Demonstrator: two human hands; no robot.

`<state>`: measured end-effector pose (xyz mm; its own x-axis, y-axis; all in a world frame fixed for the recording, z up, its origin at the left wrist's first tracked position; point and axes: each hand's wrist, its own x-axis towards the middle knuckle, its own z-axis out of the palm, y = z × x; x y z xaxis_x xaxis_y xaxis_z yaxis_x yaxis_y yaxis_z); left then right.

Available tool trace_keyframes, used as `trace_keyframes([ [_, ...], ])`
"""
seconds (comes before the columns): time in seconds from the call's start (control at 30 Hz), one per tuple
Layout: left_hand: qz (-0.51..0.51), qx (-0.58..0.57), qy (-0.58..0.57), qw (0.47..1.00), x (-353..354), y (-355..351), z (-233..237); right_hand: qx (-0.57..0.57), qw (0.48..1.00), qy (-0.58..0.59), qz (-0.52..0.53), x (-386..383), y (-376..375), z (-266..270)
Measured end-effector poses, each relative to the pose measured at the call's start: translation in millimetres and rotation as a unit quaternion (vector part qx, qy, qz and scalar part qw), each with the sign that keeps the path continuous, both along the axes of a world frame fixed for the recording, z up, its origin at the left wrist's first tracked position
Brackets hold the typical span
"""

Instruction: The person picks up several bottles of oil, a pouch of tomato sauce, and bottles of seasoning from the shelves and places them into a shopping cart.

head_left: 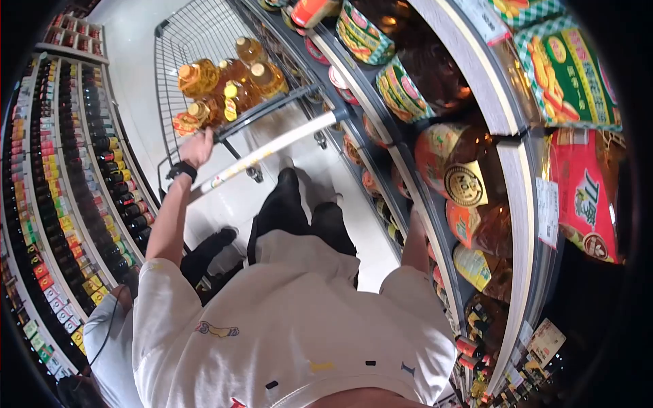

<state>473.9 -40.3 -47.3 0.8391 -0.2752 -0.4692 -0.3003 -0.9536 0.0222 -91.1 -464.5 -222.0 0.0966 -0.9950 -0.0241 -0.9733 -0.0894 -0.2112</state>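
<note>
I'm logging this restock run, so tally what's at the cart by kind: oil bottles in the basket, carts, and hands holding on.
Amber oil bottles in the basket: 6 that show
Shopping cart: 1
Hands gripping the cart: 1, the left hand
Total: 8
</note>
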Motion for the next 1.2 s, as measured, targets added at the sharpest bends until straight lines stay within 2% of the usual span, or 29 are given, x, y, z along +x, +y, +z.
trace_keyframes([
  [0.03,-0.116,0.011,-0.030,0.993,5.4,10.4,-11.3,-0.033,0.998,0.025,0.046,-2.7,3.0,-3.7],
  [0.07,-0.057,-0.009,-0.005,0.998,13.8,12.6,-20.1,-0.064,0.993,0.040,0.089,-3.7,7.4,-4.7],
  [0.1,-0.089,0.019,0.000,0.996,24.5,23.4,-39.0,-0.093,0.988,0.027,0.117,-5.3,13.7,-3.6],
  [0.13,-0.152,0.021,-0.007,0.988,18.9,18.0,-27.3,-0.121,0.982,0.011,0.144,-0.4,18.4,-1.8],
  [0.17,-0.179,0.044,-0.010,0.983,17.5,11.8,-19.7,-0.151,0.975,-0.012,0.161,-1.0,26.7,0.5],
  [0.2,-0.170,0.031,-0.011,0.985,21.4,14.3,-26.3,-0.182,0.966,-0.040,0.177,4.5,34.3,10.3],
  [0.3,-0.245,0.037,-0.041,0.968,29.4,30.6,-41.4,-0.256,0.943,-0.087,0.192,-7.8,63.4,54.7],
  [0.33,-0.202,0.012,-0.038,0.979,36.9,39.0,-56.9,-0.259,0.945,-0.078,0.186,-24.2,65.2,60.3],
  [0.4,-0.258,0.058,-0.094,0.960,26.1,34.9,-43.7,-0.197,0.968,-0.067,0.140,-52.6,64.4,62.6],
  [0.43,-0.259,0.056,-0.095,0.960,25.1,31.4,-36.9,-0.154,0.981,0.052,0.104,-69.8,55.9,56.1],
  [0.47,-0.259,0.029,-0.101,0.960,19.2,27.1,-37.2,-0.153,0.981,0.057,0.104,-94.6,43.6,40.8],
  [0.5,-0.254,0.003,-0.112,0.961,16.3,28.7,-30.1,-0.158,0.974,0.062,0.152,-113.1,28.9,19.1],
  [0.53,-0.031,-0.095,-0.049,0.994,18.4,20.5,-28.6,-0.163,0.964,0.065,0.202,-132.4,8.9,-8.2],
  [0.57,0.010,-0.159,-0.045,0.986,17.8,21.1,-30.1,-0.389,0.848,0.163,0.321,-163.8,-16.1,-56.8],
  [0.6,0.049,-0.220,-0.043,0.973,18.4,24.8,-31.8,-0.386,0.849,0.158,0.325,-174.6,-19.1,-67.6],
  [0.67,0.055,-0.251,-0.080,0.963,14.7,31.0,-34.5,-0.387,0.783,0.371,0.316,-187.4,-18.5,-78.9],
  [0.7,0.057,-0.288,-0.110,0.950,8.2,30.1,-40.0,-0.338,0.805,0.374,0.313,-194.8,-22.4,-88.4],
  [0.77,0.070,-0.294,-0.113,0.946,-2.1,32.0,-18.4,-0.215,0.889,0.279,0.293,-172.5,-34.8,-83.4],
  [0.87,0.091,-0.322,-0.094,0.938,-11.2,43.1,-9.1,-0.088,0.948,0.191,0.237,-141.6,-56.9,-75.4],
  [1.0,0.154,-0.326,-0.113,0.926,-56.8,19.8,25.3,-0.049,0.982,0.170,0.073,-149.0,-35.2,-74.3],
  [1.07,0.080,-0.382,-0.229,0.892,-67.8,12.6,31.3,-0.049,0.984,0.172,-0.019,-154.9,-15.1,-67.7],
  [1.13,0.036,-0.389,-0.277,0.878,-105.3,-25.0,65.3,-0.044,0.979,0.175,-0.097,-157.4,-5.4,-69.0],
  [1.2,-0.054,-0.394,-0.317,0.861,-140.6,-62.9,88.3,-0.043,0.972,0.180,-0.142,-150.7,-0.4,-72.4],
])
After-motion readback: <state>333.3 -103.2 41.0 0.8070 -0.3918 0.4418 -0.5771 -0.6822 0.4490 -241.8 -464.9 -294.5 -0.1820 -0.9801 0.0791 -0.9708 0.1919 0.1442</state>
